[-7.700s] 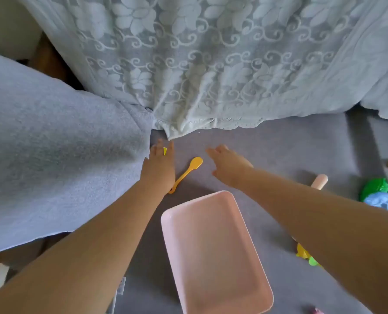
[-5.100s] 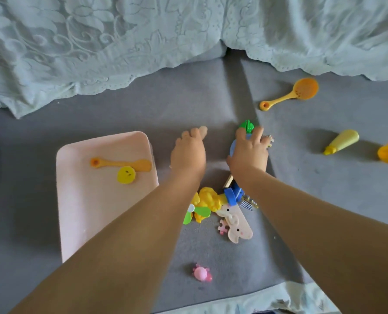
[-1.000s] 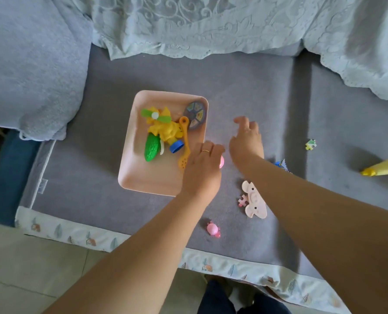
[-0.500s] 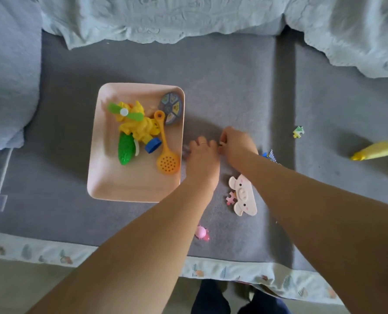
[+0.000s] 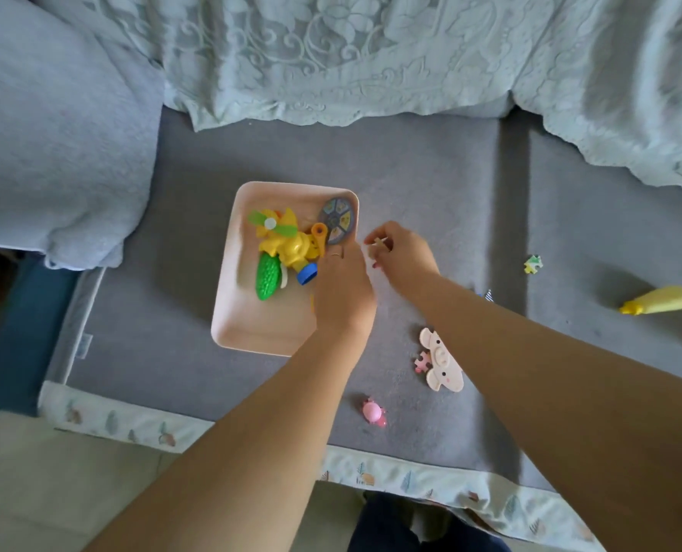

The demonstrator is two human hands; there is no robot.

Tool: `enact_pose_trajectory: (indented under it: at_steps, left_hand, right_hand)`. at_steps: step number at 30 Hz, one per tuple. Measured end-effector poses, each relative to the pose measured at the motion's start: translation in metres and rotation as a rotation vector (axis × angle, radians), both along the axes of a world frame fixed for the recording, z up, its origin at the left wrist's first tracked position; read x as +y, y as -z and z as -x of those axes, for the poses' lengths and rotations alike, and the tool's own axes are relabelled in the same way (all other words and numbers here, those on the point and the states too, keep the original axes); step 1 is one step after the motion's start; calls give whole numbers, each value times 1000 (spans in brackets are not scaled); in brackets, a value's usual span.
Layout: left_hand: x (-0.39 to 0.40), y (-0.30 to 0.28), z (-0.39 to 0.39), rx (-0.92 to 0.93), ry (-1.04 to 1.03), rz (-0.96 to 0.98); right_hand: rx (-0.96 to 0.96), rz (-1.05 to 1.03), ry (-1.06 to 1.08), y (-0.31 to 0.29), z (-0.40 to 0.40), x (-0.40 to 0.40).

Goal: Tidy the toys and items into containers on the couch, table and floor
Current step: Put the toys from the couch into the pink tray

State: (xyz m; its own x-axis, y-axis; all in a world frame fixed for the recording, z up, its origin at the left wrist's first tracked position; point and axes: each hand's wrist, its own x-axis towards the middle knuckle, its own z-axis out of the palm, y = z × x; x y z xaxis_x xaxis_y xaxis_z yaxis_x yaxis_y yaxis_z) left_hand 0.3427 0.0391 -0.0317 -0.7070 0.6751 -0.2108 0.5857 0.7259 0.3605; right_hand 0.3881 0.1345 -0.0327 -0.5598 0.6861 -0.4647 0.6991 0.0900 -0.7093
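Two hands at pink tray (image 5: pixel 252 328) right edge, right hand (image 5: pixel 403 256) pinching small piece (image 5: pixel 378 244)

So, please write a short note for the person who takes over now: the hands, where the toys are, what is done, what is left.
Right hand: pinches a small puzzle piece in its fingers, beside the tray's right edge.
Left hand: over the tray's right side; whether it holds anything cannot be seen.
Done: in the pink tray lie the yellow fan toy, green cucumber, orange spoon and round disc.
Left on the couch: pig board, pink candy toy, loose puzzle piece, yellow toy.
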Motion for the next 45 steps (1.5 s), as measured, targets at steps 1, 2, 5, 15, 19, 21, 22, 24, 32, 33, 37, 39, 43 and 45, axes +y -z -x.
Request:
enact_pose_trajectory:
  at_steps: [1, 2, 5, 15, 19, 21, 22, 24, 32, 33, 37, 39, 43, 45]
  left_hand:
    - [-5, -3, 7, 38, -24, 27]
    - [-9, -3, 14, 71, -46, 41]
    - [-23, -9, 30, 64, -204, 95]
    - [-24, 20, -16, -2, 16, 319]
    - [-17, 27, -30, 27, 45, 428]
    - [-11, 26, -45, 41, 66, 431]
    - [-7, 24, -54, 35, 60, 418]
    - [1, 23, -76, 0, 45, 384]
    - [15, 23, -134, -63, -35, 148]
    - [9, 20, -137, -31, -74, 95]
    - [-34, 11, -154, 179, -217, -51]
    - [-58, 13, -162, 179, -302, -26]
    - [-83, 32, -173, 49, -528, 181]
    - [-84, 42, -177, -44, -604, 281]
  right_hand:
    - [29, 22, -5, -5, 5, -4]
    - [62, 43, -17, -9, 10, -7]
    - [85, 49, -120, -18, 18, -15]
    - [-229, -130, -98, 20, -47, 3]
    - [-290, -122, -115, 37, -79, 11]
    - [-298, -113, -132, 42, -94, 11]
    - [-294, -105, -145, 44, -102, 10]
    - [-294, -69, -183, 45, -117, 7]
    - [-387, -438, -803, 36, -165, 7]
    - [-398, -479, -832, 37, -168, 5]
    - [-388, -561, -875, 44, -178, -2]
    - [-398, -638, -899, 47, -179, -7]
    - [-415, -717, -851, 52, -172, -13]
    - [-413, -715, -799, 50, -168, -13]
